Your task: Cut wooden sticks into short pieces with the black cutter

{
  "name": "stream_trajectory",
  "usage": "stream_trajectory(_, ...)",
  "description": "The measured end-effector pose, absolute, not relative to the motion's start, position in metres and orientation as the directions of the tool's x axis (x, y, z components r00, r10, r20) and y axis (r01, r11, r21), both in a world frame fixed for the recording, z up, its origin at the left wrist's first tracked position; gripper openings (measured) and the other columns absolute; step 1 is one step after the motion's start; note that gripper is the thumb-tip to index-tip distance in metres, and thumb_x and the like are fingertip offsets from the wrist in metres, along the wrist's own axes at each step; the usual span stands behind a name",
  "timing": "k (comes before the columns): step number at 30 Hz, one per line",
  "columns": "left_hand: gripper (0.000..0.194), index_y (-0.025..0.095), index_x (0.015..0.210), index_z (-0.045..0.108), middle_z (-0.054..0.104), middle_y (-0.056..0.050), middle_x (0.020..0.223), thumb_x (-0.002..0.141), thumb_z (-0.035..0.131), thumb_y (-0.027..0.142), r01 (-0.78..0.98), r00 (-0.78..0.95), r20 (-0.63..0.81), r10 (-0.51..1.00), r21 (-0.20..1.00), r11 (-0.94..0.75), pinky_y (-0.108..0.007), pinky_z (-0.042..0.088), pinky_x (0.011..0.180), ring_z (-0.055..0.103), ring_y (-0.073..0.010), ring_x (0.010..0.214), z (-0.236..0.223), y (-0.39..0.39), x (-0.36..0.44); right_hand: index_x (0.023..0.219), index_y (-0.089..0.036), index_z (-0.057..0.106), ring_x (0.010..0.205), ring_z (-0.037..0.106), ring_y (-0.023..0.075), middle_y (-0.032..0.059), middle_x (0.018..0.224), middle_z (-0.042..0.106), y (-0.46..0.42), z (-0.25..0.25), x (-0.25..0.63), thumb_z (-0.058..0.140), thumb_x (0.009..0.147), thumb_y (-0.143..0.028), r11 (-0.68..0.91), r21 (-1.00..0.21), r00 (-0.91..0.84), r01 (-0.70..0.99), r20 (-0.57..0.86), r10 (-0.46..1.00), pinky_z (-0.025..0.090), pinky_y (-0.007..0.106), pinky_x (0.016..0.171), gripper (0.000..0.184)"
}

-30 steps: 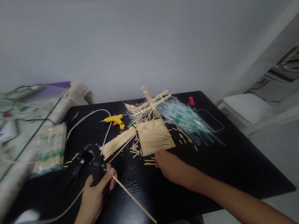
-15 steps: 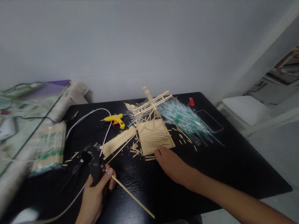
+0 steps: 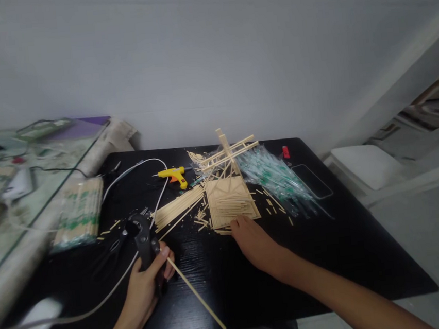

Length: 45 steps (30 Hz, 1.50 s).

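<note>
My left hand (image 3: 147, 282) is closed around a black plier-like cutter (image 3: 144, 239) and also pinches a long thin wooden stick (image 3: 197, 293), which slants down toward the table's near edge. My right hand (image 3: 254, 241) rests at the front edge of a square stick panel (image 3: 225, 187), its fingers bent together and their tips partly hidden. Short cut sticks (image 3: 233, 204) lie in a pile on the panel, just beyond these fingers. Behind the panel rises a frame of glued sticks (image 3: 228, 153). A row of long sticks (image 3: 179, 207) lies left of the panel.
A yellow glue gun (image 3: 176, 176) lies at the back with a white cable (image 3: 104, 302) looping left. Scissors (image 3: 109, 255) and a bagged stick bundle (image 3: 78, 211) are at left. Plastic-wrapped packs (image 3: 274, 172), a phone-like dark slab (image 3: 312, 180) and a red object (image 3: 285, 152) are at right.
The view has shifted slightly, so the table contents appear a little further right. Both hands keep nearly the same hold and place; the stick's free end has dipped slightly nearer me.
</note>
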<state>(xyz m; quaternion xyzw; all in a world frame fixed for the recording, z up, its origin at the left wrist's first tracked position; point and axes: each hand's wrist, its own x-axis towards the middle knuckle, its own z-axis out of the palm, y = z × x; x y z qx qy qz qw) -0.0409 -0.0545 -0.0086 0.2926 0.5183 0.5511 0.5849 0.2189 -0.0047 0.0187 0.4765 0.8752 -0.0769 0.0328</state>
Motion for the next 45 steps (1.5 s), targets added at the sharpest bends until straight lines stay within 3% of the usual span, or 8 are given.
stream_trajectory(9,0.032,0.017,0.083,0.061,0.05,0.005,0.055,0.076,0.083,0.039,-0.347,-0.155,-0.281,0.947,0.913,0.215,-0.021,0.036,0.047,0.043,-0.0078,0.048,-0.01,-0.053,-0.041,0.098,-0.013,0.063,0.094,0.06,0.0262,0.015,0.104,0.065,0.019,0.02,0.224,0.042,0.092,0.006,0.519,-0.135,-0.526,0.844,-0.025,0.85,0.05,0.04,0.089,0.028)
stream_trajectory(22,0.031,0.017,0.084,0.059,0.051,0.005,0.056,0.079,0.082,0.038,-0.347,-0.147,-0.289,0.946,0.911,0.225,-0.021,0.036,0.048,0.044,-0.0084,0.049,-0.011,-0.053,-0.042,0.102,-0.013,0.064,0.103,0.062,0.0281,0.0142,0.105,0.065,0.032,0.014,0.223,0.057,0.096,-0.007,0.419,-0.165,-0.429,0.893,-0.03,0.903,0.05,0.039,0.091,0.011)
stream_trajectory(25,0.031,0.018,0.082,0.059,0.05,0.005,0.055,0.079,0.081,0.038,-0.355,-0.138,-0.291,0.947,0.907,0.227,-0.021,0.035,0.047,0.044,-0.0085,0.049,-0.01,-0.053,-0.041,0.102,-0.013,0.065,0.106,0.062,0.0289,0.0147,0.106,0.066,0.031,0.017,0.224,0.061,0.096,-0.014,0.376,-0.276,-0.392,0.884,-0.003,0.92,0.05,0.04,0.095,0.007)
stream_trajectory(29,0.03,0.018,0.084,0.06,0.051,0.006,0.057,0.078,0.082,0.038,-0.362,-0.168,-0.295,0.941,0.906,0.22,-0.022,0.037,0.049,0.043,-0.0083,0.049,-0.007,-0.052,-0.04,0.109,-0.015,0.065,0.104,0.065,0.0238,0.0114,0.108,0.07,0.019,0.028,0.23,0.052,0.103,-0.024,0.337,-0.666,-0.394,0.665,0.07,0.916,0.049,0.038,0.098,0.017)
stream_trajectory(33,0.03,0.018,0.084,0.06,0.051,0.005,0.055,0.082,0.078,0.042,-0.182,-0.203,-0.223,0.953,0.965,0.187,-0.024,0.038,0.054,0.046,-0.0114,0.053,0.005,-0.042,-0.039,0.106,-0.017,0.07,0.091,0.067,0.0188,0.0068,0.098,0.072,-0.004,0.032,0.237,0.044,0.104,-0.019,0.214,-0.868,-0.465,0.448,-0.022,0.885,0.052,0.033,0.087,0.026)
stream_trajectory(37,0.026,0.019,0.082,0.065,0.057,0.003,0.062,0.083,0.075,0.043,0.192,-0.187,0.035,0.982,0.981,0.002,-0.027,0.043,0.065,0.052,-0.014,0.06,0.042,-0.024,-0.031,0.103,-0.015,0.071,0.075,0.066,0.0162,0.0049,0.09,0.071,-0.018,0.026,0.235,0.054,0.096,-0.021,-0.029,-0.953,-0.482,0.303,-0.179,0.858,0.054,0.03,0.073,0.018)
stream_trajectory(42,0.019,0.019,0.087,0.069,0.066,0.001,0.073,0.087,0.07,0.038,0.5,0.07,0.346,0.936,0.799,-0.333,-0.026,0.045,0.067,0.058,-0.0153,0.066,0.091,-0.002,-0.002,0.088,-0.017,0.071,0.087,0.069,0.0197,0.0044,0.09,0.075,-0.015,0.023,0.225,0.071,0.086,-0.025,-0.03,-0.986,-0.412,0.163,-0.096,0.906,0.054,0.034,0.086,0.009)
stream_trajectory(45,0.012,0.019,0.097,0.069,0.07,0.0,0.08,0.088,0.065,0.026,0.558,0.284,0.391,0.876,0.676,-0.482,-0.025,0.046,0.069,0.06,-0.0151,0.067,0.101,0.008,0.015,0.088,-0.017,0.073,0.087,0.069,0.0207,0.0038,0.088,0.075,-0.011,0.023,0.222,0.069,0.088,-0.027,0.019,-0.986,-0.387,0.165,-0.047,0.921,0.054,0.035,0.087,0.011)
